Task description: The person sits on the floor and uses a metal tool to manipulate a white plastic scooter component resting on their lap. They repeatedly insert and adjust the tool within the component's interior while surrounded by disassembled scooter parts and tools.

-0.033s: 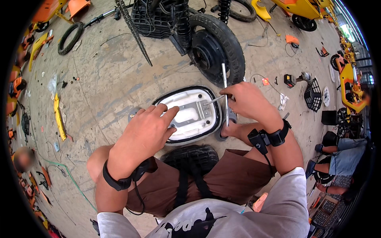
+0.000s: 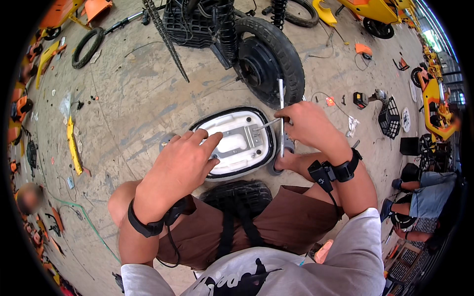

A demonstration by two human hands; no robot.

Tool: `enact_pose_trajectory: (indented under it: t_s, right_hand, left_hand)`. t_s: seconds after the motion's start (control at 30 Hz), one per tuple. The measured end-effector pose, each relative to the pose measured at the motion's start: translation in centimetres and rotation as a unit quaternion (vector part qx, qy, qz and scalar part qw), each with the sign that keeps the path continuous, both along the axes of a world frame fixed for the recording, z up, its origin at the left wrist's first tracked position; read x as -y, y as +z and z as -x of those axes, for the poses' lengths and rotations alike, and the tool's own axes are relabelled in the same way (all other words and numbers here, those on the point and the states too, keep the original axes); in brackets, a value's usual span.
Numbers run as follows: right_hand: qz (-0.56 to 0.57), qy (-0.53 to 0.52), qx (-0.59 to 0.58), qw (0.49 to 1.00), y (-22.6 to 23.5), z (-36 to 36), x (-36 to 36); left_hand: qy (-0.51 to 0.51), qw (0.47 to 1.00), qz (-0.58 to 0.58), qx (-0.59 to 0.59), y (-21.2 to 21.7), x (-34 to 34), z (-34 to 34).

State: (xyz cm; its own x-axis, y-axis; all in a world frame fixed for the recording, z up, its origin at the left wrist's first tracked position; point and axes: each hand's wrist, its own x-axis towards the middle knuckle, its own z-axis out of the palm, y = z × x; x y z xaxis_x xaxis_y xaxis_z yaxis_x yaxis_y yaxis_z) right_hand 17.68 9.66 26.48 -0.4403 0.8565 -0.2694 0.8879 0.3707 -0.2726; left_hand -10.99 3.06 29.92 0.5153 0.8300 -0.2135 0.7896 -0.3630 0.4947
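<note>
An upturned seat (image 2: pixel 263 151) lies on the floor in front of my knees, its white base facing up inside a black rim. A metal bracket (image 2: pixel 253 140) is fixed on the base. My left hand (image 2: pixel 178 163) rests over the seat's left side, fingers spread and holding nothing. At the seat's right edge, my right hand (image 2: pixel 310 127) is closed on a T-handle wrench (image 2: pixel 281 93). Its crossbar points away from me, and its shaft reaches left to the bracket. Whatever sits at the shaft's tip is too small to make out.
Beyond the seat stands a wheel (image 2: pixel 270 61) with a black hub, beside shock absorbers and a hanging chain (image 2: pixel 165 42). A yellow part (image 2: pixel 74 145) lies left, a black grille (image 2: pixel 389 118) right. Another person (image 2: pixel 429 197) is at the right edge.
The wrench's crossbar has turned very slightly, its far end shifting a little to the right. My hands and the seat look the same.
</note>
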Motion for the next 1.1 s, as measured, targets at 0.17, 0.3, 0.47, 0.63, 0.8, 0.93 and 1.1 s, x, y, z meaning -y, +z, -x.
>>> enact_pose_trajectory:
  t_s: [0.17, 0.3, 0.47, 0.63, 0.8, 0.93, 1.1]
  right_hand:
    - [-0.032, -0.005, 0.016, 0.999, 0.2, -0.2, 0.1]
    - [-0.009, -0.025, 0.047, 0.999, 0.0, 0.2, 0.0]
    - [-0.048, -0.068, 0.033, 0.996, 0.0, 0.8, 0.2]
    - [-0.034, -0.060, 0.003, 0.998, -0.4, 0.3, -0.2]
    - [-0.053, -0.004, -0.016, 0.998, -0.8, -0.6, -0.3]
    - [-0.052, -0.011, 0.035, 0.998, 0.0, -0.7, -0.3]
    - [-0.001, -0.044, 0.103, 0.994, 0.5, 0.2, -0.4]
  left_hand:
    - [0.002, 1.000, 0.001, 0.006, 0.0, 0.0, -0.1]
    - [0.003, 1.000, -0.002, 0.009, -0.1, 0.1, -0.1]
    - [0.003, 1.000, -0.005, 0.005, 0.0, 0.2, -0.1]
    - [0.007, 1.000, -0.005, 0.012, 0.1, 0.2, 0.0]
    - [0.004, 1.000, -0.007, 0.008, 0.1, 0.2, 0.1]
    - [0.003, 1.000, -0.011, 0.009, 0.0, 0.2, 0.1]
    - [0.001, 1.000, -0.011, 0.011, 0.0, 0.2, 0.0]
